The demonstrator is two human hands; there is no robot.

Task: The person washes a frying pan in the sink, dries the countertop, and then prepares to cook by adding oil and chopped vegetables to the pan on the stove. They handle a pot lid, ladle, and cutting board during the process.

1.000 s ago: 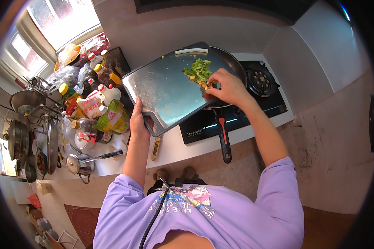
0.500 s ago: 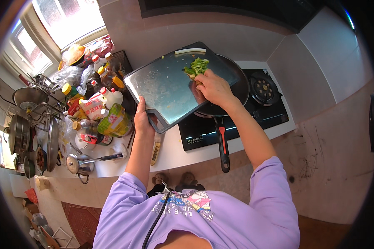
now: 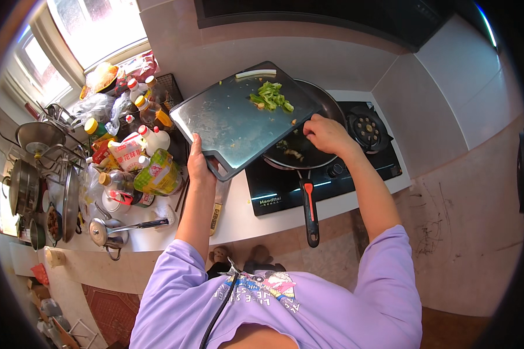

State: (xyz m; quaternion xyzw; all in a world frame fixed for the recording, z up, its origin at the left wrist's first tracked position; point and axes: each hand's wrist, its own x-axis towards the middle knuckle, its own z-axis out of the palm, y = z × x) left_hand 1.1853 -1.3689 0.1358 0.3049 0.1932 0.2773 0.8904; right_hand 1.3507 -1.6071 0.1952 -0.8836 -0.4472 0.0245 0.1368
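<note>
My left hand (image 3: 199,167) grips a dark-rimmed cutting board (image 3: 215,128) by its near left edge, beside the handle slot. The board is held up and overlaps the left part of a black frying pan (image 3: 319,158). Chopped green pieces (image 3: 272,96), apparently peppers, lie in a heap toward the board's far right, with a white strip (image 3: 256,73) by the far edge. Over the pan, just off the board's right edge, my right hand (image 3: 330,136) has its fingers curled together; whatever is in them is hidden. Small pale bits (image 3: 291,152) lie in the pan.
The pan stands on a black gas hob (image 3: 273,195), its handle (image 3: 310,215) pointing toward me. A second burner (image 3: 367,125) is to the right. Bottles and packets (image 3: 157,171) crowd the counter's left, near a small lidded steel pot (image 3: 112,232). A dark range hood (image 3: 308,14) hangs beyond.
My right hand has left the green heap and moved right and nearer, over the pan. The heap lies looser on the board. The board has shifted slightly left, uncovering bits in the pan.
</note>
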